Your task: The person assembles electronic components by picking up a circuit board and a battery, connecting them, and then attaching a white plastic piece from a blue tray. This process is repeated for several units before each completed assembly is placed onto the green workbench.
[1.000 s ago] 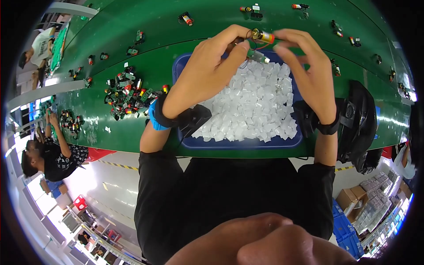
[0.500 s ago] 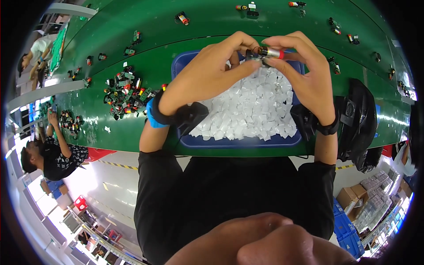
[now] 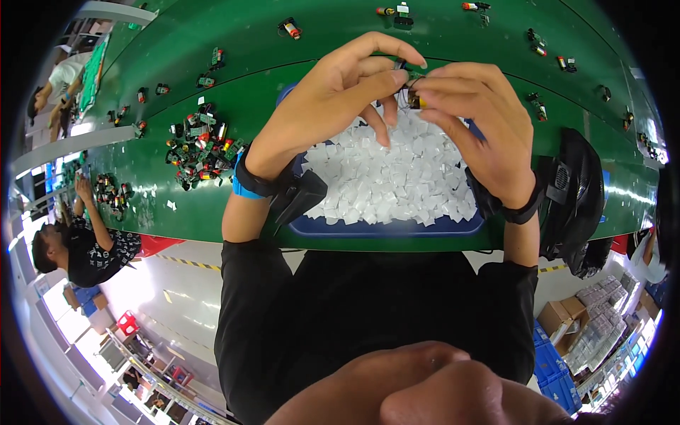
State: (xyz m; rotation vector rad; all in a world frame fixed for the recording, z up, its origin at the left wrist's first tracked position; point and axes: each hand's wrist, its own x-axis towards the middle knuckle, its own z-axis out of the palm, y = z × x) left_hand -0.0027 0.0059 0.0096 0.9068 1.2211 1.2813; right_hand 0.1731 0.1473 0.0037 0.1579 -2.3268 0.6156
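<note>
- From my remote seat I see pale motifs on a seated person's black shirt; they are too small for me to read.
- A white tag stands by a part at the green table's far side; I cannot make out any print on it.
- The small cylinder is between the hands, above the far part of a blue tray of white squares.
- Its dark, yellow-edged end points left; the long axis seems to run left to right, but fingers hide most of it.
- The right hand has its fingers closed around the cylinder.
- The left hand has its index stretched out, other fingers spread; its thumb tip is near thin dark wires, and I cannot tell if it pinches them.
</note>
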